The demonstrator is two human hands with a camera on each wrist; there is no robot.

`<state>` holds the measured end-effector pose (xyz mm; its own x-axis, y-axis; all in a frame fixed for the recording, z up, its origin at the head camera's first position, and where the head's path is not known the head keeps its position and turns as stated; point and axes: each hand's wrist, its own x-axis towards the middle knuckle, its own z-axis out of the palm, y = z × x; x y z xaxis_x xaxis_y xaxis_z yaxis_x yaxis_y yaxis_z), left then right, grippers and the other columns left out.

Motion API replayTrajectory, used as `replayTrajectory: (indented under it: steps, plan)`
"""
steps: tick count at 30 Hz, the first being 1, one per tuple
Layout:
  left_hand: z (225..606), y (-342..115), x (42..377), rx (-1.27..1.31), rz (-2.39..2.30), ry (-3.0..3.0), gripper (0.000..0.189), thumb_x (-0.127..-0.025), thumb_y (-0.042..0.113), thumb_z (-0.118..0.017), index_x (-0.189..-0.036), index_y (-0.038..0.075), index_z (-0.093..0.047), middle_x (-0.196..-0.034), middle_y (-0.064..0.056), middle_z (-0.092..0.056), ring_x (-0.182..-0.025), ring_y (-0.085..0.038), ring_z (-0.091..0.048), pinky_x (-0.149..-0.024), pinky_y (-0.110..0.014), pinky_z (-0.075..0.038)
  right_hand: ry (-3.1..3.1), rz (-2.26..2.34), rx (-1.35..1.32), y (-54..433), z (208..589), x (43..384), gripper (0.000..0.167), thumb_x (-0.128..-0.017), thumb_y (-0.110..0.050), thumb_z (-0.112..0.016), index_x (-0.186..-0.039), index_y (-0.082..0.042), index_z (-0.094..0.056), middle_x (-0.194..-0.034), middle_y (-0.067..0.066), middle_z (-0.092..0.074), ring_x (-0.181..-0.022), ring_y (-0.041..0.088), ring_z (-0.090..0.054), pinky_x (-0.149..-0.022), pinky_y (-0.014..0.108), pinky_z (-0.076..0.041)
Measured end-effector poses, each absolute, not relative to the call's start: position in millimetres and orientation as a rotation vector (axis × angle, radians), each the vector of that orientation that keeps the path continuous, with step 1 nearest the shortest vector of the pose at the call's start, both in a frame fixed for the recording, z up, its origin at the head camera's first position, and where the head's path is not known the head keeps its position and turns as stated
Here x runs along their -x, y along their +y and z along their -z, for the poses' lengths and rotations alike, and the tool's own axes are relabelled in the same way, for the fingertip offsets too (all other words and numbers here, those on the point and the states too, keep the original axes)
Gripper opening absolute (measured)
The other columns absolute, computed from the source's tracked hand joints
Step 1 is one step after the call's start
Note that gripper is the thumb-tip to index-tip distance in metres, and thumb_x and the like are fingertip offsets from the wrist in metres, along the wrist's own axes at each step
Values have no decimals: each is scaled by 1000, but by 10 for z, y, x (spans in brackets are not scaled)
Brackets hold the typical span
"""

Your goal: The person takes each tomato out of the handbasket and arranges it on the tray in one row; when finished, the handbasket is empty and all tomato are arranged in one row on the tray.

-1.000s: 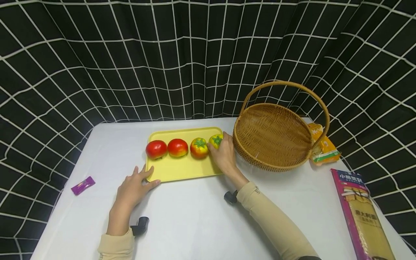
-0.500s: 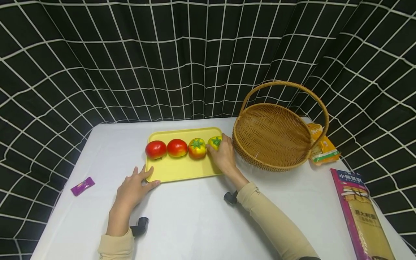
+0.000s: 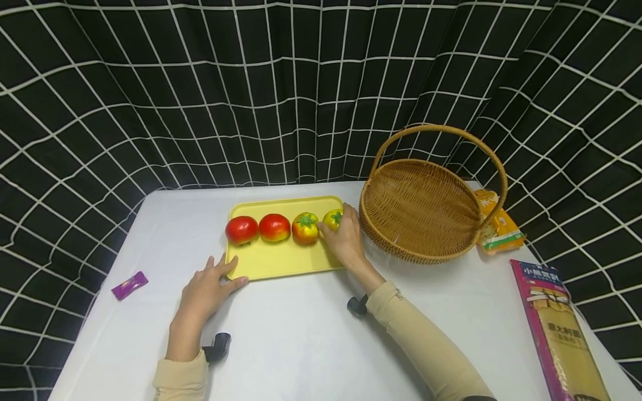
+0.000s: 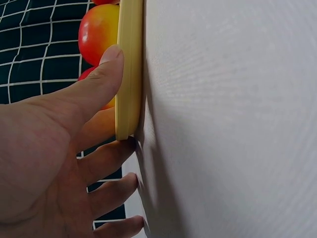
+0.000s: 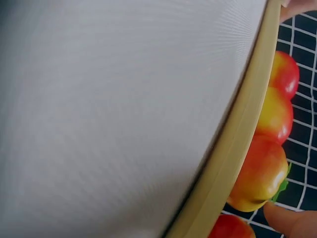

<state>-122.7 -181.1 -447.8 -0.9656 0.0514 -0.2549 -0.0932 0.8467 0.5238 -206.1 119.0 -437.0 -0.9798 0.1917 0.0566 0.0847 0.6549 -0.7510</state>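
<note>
A yellow tray lies on the white table with a row of several tomatoes on it. Two red tomatoes are on its left half; a red-yellow tomato with a green leafy top sits right of them. At the right end my right hand holds another leafy-topped tomato, partly hidden by the fingers. The thumb reaches the gap beside the red-yellow tomato. My left hand, fingers spread, touches the tray's near left corner. In the left wrist view its thumb lies on the tray rim.
Right of the tray stands a wicker basket with a tall handle, close to my right hand. An orange packet is partly behind it. A pasta packet lies at the right edge, a purple wrapper at the left.
The red-yellow tomato has shifted very slightly left and turned a little, its leafy top now facing up more. Both hands stay nearly in place.
</note>
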Motion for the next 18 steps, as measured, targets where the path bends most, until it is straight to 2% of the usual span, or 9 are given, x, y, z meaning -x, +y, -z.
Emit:
replayTrajectory:
  steps: [4, 10, 18]
  plan:
    - [4463, -1815, 1257, 8, -797, 2786, 77, -98, 50, -72, -159, 10, -48, -169, -30, -29, -154, -63, -23, -118, -82, -22, -2739, -1216, 228, 1177, 4316, 2058, 92, -96, -32, -80, -163, 4, -29, -167, 26, -36, -158, 40, -35, -133, 49, -26]
    - [4409, -1817, 1262, -32, -794, 2824, 75, -98, 48, -73, -159, 10, -49, -171, -23, -32, -157, -56, -24, -119, -80, -24, -2748, -1194, 199, 1159, 4208, 2040, 93, -97, -36, -78, -165, 1, -26, -171, 24, -30, -161, 38, -29, -133, 48, -24]
    - [4203, -1789, 1347, -66, -781, 2909, 78, -100, 46, -72, -163, 11, -43, -172, -21, -31, -158, -54, -26, -119, -79, -26, -2720, -1216, 141, 1187, 3900, 1917, 96, -97, -40, -78, -167, -2, -24, -175, 22, -24, -164, 38, -24, -134, 51, -22]
